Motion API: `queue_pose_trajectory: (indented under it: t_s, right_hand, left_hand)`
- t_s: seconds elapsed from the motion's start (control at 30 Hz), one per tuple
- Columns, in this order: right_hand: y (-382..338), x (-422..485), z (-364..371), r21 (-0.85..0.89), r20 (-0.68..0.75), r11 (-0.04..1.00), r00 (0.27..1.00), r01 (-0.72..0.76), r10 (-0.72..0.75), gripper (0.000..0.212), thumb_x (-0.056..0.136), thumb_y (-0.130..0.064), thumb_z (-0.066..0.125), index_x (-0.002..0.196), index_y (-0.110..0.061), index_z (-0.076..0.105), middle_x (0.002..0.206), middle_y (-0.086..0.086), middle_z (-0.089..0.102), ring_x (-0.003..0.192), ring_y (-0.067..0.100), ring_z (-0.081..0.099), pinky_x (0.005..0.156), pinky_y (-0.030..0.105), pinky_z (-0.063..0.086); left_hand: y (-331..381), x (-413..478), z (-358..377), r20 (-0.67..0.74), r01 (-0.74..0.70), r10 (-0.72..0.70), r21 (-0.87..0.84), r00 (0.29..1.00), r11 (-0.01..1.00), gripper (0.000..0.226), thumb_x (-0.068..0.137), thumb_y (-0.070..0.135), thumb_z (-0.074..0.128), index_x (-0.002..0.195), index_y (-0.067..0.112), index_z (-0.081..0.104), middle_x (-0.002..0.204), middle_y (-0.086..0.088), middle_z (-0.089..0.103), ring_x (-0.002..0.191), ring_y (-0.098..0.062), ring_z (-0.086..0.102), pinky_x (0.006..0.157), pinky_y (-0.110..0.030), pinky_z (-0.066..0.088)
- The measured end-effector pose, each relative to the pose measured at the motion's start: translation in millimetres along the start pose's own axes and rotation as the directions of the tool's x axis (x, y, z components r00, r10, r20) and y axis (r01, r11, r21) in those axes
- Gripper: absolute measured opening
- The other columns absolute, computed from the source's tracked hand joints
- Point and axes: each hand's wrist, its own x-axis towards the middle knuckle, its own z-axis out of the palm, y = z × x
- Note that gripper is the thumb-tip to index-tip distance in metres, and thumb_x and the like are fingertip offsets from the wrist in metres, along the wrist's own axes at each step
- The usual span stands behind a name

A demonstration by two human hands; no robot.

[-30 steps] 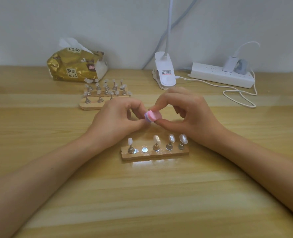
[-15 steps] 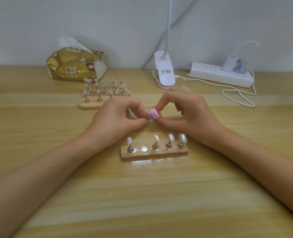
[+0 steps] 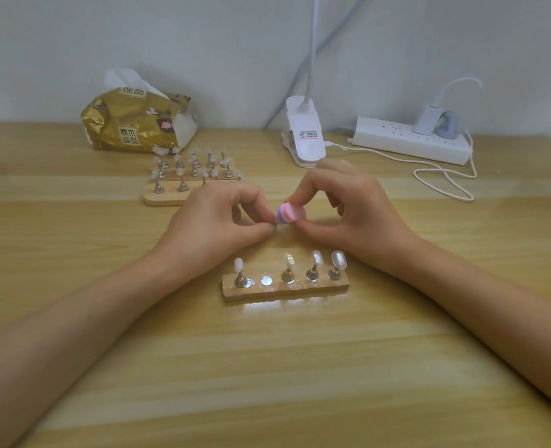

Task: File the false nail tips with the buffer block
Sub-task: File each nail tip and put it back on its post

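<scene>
**Fig. — Buffing a tip held off its stand**

Just behind the pale wooden five-seat stand (image 3: 284, 291), my right hand (image 3: 358, 215) grips the small pink-and-purple layered buffer block (image 3: 288, 214) between thumb and fingertips. My left hand (image 3: 212, 224) meets the block's purple end. Its thumb and forefinger are pinched narrow on something hidden, probably the false nail tip missing from the stand's bare metal disc (image 3: 266, 281). Four clear plastic tips (image 3: 338, 259) remain on the stand's pegs. The block looks light and slightly yielding, so it is best held by its sides. The tips look thin, slick and bendable, so they are best held by the peg.
</scene>
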Motion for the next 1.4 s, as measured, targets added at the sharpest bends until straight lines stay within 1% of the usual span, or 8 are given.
queue_pose_trajectory:
  t_s: [0.1, 0.23, 0.33, 0.47, 0.57, 1.0, 1.13, 1.4]
  right_hand:
    - [-2.8, -1.1, 1.7, 0.02, 0.048, 0.998, 0.997, 0.055, -0.056, 0.015, 0.079, -0.006, 0.082, 0.085, -0.014, 0.07, 0.08, -0.022, 0.046, 0.075, -0.003, 0.045, 0.062, 0.013, 0.03]
    - [-1.2, -0.7, -0.9, 0.01, 0.042, 1.0, 0.999, 0.0, -0.001, 0.012, 0.08, -0.01, 0.08, 0.086, -0.016, 0.071, 0.078, -0.022, 0.047, 0.076, -0.003, 0.045, 0.063, 0.014, 0.03]
    - [-2.5, -1.2, 0.3, 0.042, 0.04, 0.998, 0.998, 0.055, -0.057, 0.013, 0.08, -0.004, 0.081, 0.086, -0.012, 0.072, 0.079, -0.021, 0.047, 0.07, 0.0, 0.043, 0.061, 0.013, 0.03]
    - [0.3, -0.2, -0.1, 0.015, 0.011, 1.0, 1.0, -0.023, 0.023, 0.01, 0.084, -0.01, 0.079, 0.083, -0.016, 0.07, 0.079, -0.019, 0.052, 0.073, -0.001, 0.046, 0.065, 0.017, 0.03]
    - [-1.5, -1.4, 1.4, 0.024, 0.024, 0.999, 0.999, 0.046, -0.047, 0.014, 0.081, -0.007, 0.081, 0.085, -0.016, 0.07, 0.08, -0.022, 0.048, 0.071, -0.001, 0.045, 0.062, 0.014, 0.03]
    - [2.4, -0.3, 3.1, 0.01, -0.007, 0.999, 0.999, 0.038, -0.038, 0.01, 0.084, -0.011, 0.079, 0.083, -0.014, 0.069, 0.079, -0.022, 0.051, 0.073, -0.004, 0.046, 0.064, 0.014, 0.031]
    - [5.8, 0.3, 1.2, 0.015, -0.028, 0.999, 0.999, -0.043, 0.043, 0.009, 0.087, -0.014, 0.078, 0.084, -0.012, 0.069, 0.082, -0.015, 0.059, 0.073, -0.003, 0.047, 0.067, 0.017, 0.03]
    - [3.9, 0.8, 1.4, 0.021, -0.025, 1.0, 1.0, 0.006, -0.006, 0.008, 0.087, -0.012, 0.078, 0.085, -0.013, 0.07, 0.081, -0.016, 0.057, 0.072, -0.005, 0.048, 0.064, 0.014, 0.03]
  left_hand:
    - [1.0, -0.7, -0.1, 0.004, -0.007, 0.007, -0.024, 1.0, 1.0, 0.017, 0.076, 0.037, 0.08, 0.069, 0.028, 0.068, 0.053, 0.028, 0.055, 0.05, -0.004, 0.041, 0.058, -0.027, 0.029]
    - [-1.6, 0.3, -0.4, -0.005, 0.001, -0.001, -0.011, 1.0, 1.0, 0.015, 0.078, 0.024, 0.08, 0.07, 0.029, 0.069, 0.055, 0.029, 0.055, 0.051, -0.003, 0.043, 0.06, -0.027, 0.03]
    - [-0.6, 0.0, -0.6, 0.008, -0.004, 0.004, -0.018, 1.0, 1.0, 0.014, 0.077, 0.033, 0.079, 0.07, 0.029, 0.068, 0.056, 0.028, 0.056, 0.051, -0.003, 0.042, 0.057, -0.027, 0.03]
    - [-2.6, 1.3, -0.5, 0.006, 0.018, -0.018, -0.006, 1.0, 1.0, 0.014, 0.078, 0.022, 0.08, 0.072, 0.029, 0.07, 0.054, 0.03, 0.056, 0.052, 0.0, 0.045, 0.059, -0.027, 0.031]
    - [-2.1, 1.2, -1.4, 0.017, 0.005, -0.005, -0.03, 1.0, 1.0, 0.013, 0.078, 0.031, 0.081, 0.071, 0.03, 0.07, 0.058, 0.027, 0.058, 0.052, -0.003, 0.043, 0.058, -0.028, 0.031]
    - [-1.5, 1.4, -1.8, 0.02, -0.011, 0.011, 0.001, 1.0, 1.0, 0.015, 0.076, 0.023, 0.081, 0.072, 0.032, 0.069, 0.06, 0.03, 0.058, 0.054, -0.002, 0.045, 0.059, -0.027, 0.033]
    - [-2.7, 2.2, -1.7, 0.025, -0.013, 0.013, 0.003, 1.0, 1.0, 0.018, 0.076, 0.021, 0.081, 0.073, 0.034, 0.07, 0.063, 0.03, 0.06, 0.055, -0.002, 0.046, 0.059, -0.027, 0.036]
    - [-2.9, 2.3, -1.7, 0.031, -0.023, 0.023, 0.012, 0.999, 1.0, 0.018, 0.076, 0.02, 0.081, 0.072, 0.033, 0.069, 0.063, 0.029, 0.06, 0.055, -0.004, 0.044, 0.06, -0.028, 0.036]
